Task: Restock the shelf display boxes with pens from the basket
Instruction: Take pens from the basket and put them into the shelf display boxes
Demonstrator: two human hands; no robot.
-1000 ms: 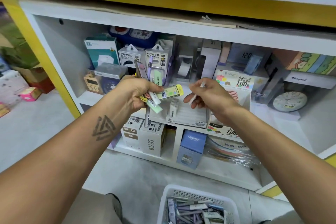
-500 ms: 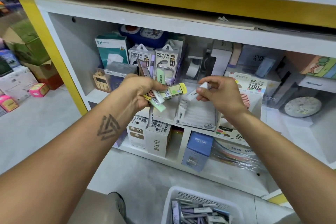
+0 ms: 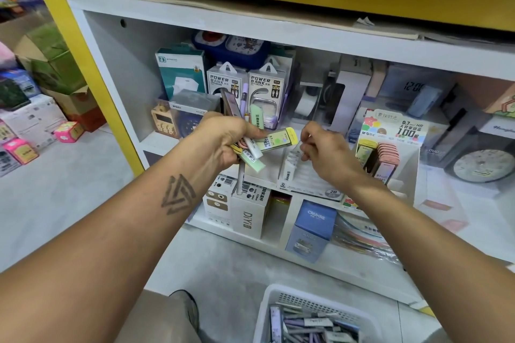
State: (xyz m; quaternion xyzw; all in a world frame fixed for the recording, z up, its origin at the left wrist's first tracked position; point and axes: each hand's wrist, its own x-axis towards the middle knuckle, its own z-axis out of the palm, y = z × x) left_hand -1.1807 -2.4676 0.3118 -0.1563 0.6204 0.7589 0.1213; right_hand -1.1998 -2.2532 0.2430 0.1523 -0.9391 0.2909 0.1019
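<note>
A shop floor of pale tile runs up to a white shelf (image 3: 250,26) framed in yellow. Nearest the camera, below the shelf, a white basket (image 3: 267,312) sits on the floor, holding a jumble of purple and grey pens (image 3: 309,326). Above it, in front of the shelf's middle ledge, the left hand (image 3: 223,142) grips a fanned bundle of packs (image 3: 259,147), fingers curled tight around green, yellow and white cases, a yellow-capped one jutting to the right. Just beside it, the right hand (image 3: 326,153) has fingers bent, the thumb and forefinger narrowed at a small white pack (image 3: 294,152) standing in the white display box (image 3: 306,184) on the ledge; whether they pinch it cannot be told. Behind the hands, power bank boxes (image 3: 245,83) stand at the shelf's back.
</note>
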